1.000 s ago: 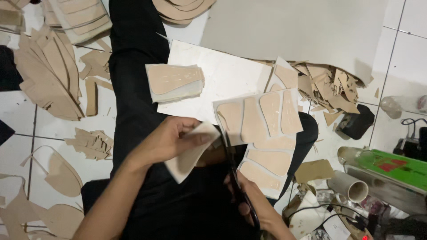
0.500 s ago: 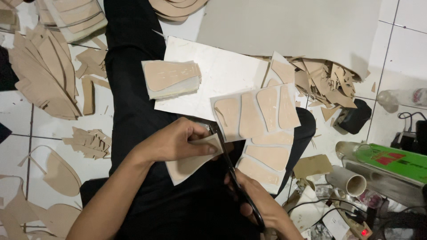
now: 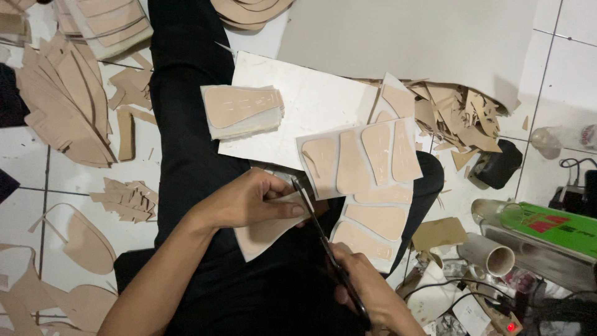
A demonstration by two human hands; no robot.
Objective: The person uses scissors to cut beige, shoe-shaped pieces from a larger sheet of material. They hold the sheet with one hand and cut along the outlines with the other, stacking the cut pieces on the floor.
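Note:
My left hand [image 3: 252,200] pinches a tan and white piece [image 3: 264,229] that is part of a sheet [image 3: 364,186] printed with several tan tapered shapes. My right hand [image 3: 364,289] grips black scissors [image 3: 326,246], whose blades point up into the sheet between the held piece and the rest. The sheet lies over my lap, which is clothed in black. A stack of cut tan pieces [image 3: 242,111] rests on a white board [image 3: 311,106] just beyond.
Tan offcuts [image 3: 457,115] pile up at the right, and more scraps [image 3: 65,106] lie on the white tiled floor at the left. A large white sheet [image 3: 410,37] lies at the top. A cardboard tube [image 3: 491,256], a green box [image 3: 550,227], cables and a black object [image 3: 497,165] crowd the right.
The scissors have worked further up into the sheet. My left hand has shifted slightly with the piece it holds, and the sheet has turned a little.

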